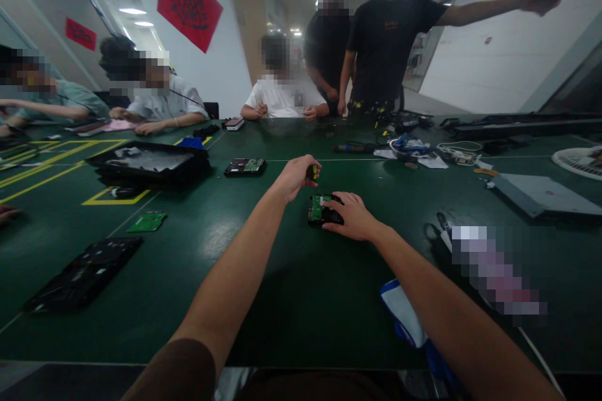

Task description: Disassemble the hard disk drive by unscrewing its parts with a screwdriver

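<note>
My left hand is closed round a short black-and-yellow tool handle, held just above and behind a hard drive. Its lower end is hidden or too small to make out. The hard drive lies on the green table with its green circuit board facing up. My right hand grips the drive from the right, fingers over its top and thumb along the near side.
Another hard drive lies farther back. To the left are a black tray, a loose green circuit board and a flat black casing. A grey metal box and white-and-blue gloves are right. Several people surround the table.
</note>
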A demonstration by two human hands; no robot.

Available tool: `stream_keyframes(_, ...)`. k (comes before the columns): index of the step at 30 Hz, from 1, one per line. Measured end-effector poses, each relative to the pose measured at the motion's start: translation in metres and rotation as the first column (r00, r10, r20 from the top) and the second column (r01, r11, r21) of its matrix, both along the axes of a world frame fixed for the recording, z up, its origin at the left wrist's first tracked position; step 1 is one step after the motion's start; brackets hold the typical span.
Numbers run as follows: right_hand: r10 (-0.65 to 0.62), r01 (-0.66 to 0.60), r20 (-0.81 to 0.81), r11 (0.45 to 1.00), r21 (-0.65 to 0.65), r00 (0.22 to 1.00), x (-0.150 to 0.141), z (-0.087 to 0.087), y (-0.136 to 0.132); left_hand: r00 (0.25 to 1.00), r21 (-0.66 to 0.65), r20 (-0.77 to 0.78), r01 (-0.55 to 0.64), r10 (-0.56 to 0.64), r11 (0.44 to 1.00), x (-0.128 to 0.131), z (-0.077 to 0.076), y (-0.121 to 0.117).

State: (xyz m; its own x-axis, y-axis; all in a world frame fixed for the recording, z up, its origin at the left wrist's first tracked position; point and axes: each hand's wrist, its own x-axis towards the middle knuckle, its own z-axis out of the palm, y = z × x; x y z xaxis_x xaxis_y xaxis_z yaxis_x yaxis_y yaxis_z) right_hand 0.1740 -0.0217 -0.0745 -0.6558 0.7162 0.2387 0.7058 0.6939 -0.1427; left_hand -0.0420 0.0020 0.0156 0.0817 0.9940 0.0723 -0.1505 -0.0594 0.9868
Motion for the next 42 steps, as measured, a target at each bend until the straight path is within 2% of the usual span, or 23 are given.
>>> stream_keyframes(2,-0.001,0.001,0.003,1.0,-0.006,1.0,-0.0001,0.0004,0.0001,0.998,0.039,-0.058,-0.021,0.024,0.999,-0.0008,0.0004,-0.0004)
stream_keyframes(4,0.0,0.0,0.005,1.0,-0.007,1.0,-0.0003,0.0005,0.0002,0.998,0.03,-0.067,0.008,-0.006,1.0,-0.0011,0.0009,-0.0015)
stream_keyframes(7,0.002,-0.002,0.004,1.0,0.002,1.0,-0.0008,0.0002,0.0003,0.996,-0.031,0.005,0.084,-0.084,0.996,0.0001,0.0012,-0.0034)
stream_keyframes(10,0.002,-0.002,0.0,1.0,0.003,1.0,-0.001,-0.0002,0.0004,0.989,-0.083,0.097,0.115,-0.107,0.99,0.0016,0.0011,-0.0039)
stream_keyframes(13,0.0,0.0,-0.003,1.0,-0.002,1.0,-0.0009,0.0,0.0003,0.991,-0.076,0.103,0.098,-0.09,0.992,0.0011,0.0008,-0.0028)
stream_keyframes(17,0.0,0.0,-0.005,1.0,-0.008,1.0,-0.0006,0.0005,0.0002,1.0,0.004,-0.017,0.012,-0.012,1.0,-0.0018,0.0006,-0.0009)
stream_keyframes(20,-0.002,0.002,-0.005,1.0,-0.004,1.0,-0.0006,0.0,0.0002,0.998,0.022,-0.06,-0.004,0.005,1.0,-0.0028,0.0011,-0.0015)
stream_keyframes(28,-0.006,0.006,0.005,1.0,-0.018,1.0,-0.0009,0.0011,-0.0006,0.995,-0.069,0.096,0.042,-0.036,0.997,0.0006,0.0015,-0.0036)
stream_keyframes(35,-0.013,0.013,-0.002,1.0,-0.011,1.0,-0.0012,0.0004,-0.0003,0.999,0.025,-0.036,-0.031,0.032,0.999,-0.0007,0.0012,-0.0021)
stream_keyframes(38,-0.008,0.008,-0.006,1.0,-0.003,1.0,-0.001,-0.0002,-0.0005,1.0,-0.007,-0.023,0.014,-0.014,1.0,-0.0008,0.0022,-0.0037)
stream_keyframes(42,-0.007,0.007,-0.005,1.0,0.002,1.0,-0.0005,0.0,-0.0008,0.994,-0.095,0.084,0.077,-0.069,0.992,-0.0003,0.0031,-0.0043)
